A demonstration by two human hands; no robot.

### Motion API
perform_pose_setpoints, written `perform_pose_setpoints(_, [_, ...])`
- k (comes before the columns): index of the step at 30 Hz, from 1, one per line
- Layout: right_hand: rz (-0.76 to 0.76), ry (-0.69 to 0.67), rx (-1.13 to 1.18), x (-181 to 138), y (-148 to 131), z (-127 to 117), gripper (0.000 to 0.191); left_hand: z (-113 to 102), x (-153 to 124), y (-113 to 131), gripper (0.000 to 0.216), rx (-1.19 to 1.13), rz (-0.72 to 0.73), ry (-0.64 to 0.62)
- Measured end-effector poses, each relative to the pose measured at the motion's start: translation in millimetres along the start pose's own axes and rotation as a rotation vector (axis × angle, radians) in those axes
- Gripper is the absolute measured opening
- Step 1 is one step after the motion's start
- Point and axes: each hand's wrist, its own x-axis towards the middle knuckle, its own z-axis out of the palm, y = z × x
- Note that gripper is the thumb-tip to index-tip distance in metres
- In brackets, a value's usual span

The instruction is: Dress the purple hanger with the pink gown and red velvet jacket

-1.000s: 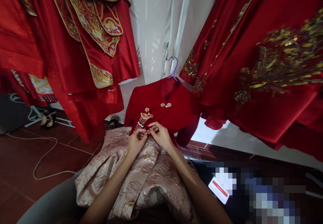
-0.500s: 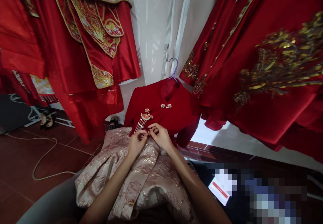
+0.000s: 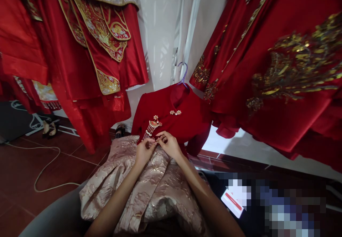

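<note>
We are pinching a small fastener (image 3: 157, 140) on the red top (image 3: 187, 123) with both hands.
Our left hand (image 3: 143, 152) and right hand (image 3: 171, 146) are meeting at the lower front edge of the red top. The thumb and forefinger of each are closing together on the fastener, which is sitting right between the two sets of fingers; it is too small for us to tell its shape. Just above it on the red top a gold tassel brooch (image 3: 151, 126) is hanging, and further up a pearl clasp (image 3: 175, 112) is showing. The red top is hanging from a purple hanger (image 3: 184, 74), and below the red top a pink brocade skirt (image 3: 157, 190) is lying under our forearms.
</note>
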Motion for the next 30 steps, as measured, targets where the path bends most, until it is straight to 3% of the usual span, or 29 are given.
perform_pose_setpoints(9, [-0.003,-0.022,0.007,-0.5,-2.7,-1.4,0.022,0.4,-0.2,3.0,0.014,0.042,0.064,0.014])
perform_pose_setpoints(15, [0.004,-0.024,0.013,0.6,0.7,-1.3,0.021,1.6,0.0,-2.5,0.017,-0.017,0.035,-0.027])
perform_pose_setpoints(23, [-0.001,-0.053,0.015,0.0,1.5,-0.7,0.023,0.3,0.1,-2.1,0.014,0.077,0.027,0.009])
perform_pose_setpoints(30, [-0.078,-0.160,-0.100,-4.5,-3.8,-8.1,0.039,3.4,2.1,7.3,0.014,-0.160,-0.042,-0.099])
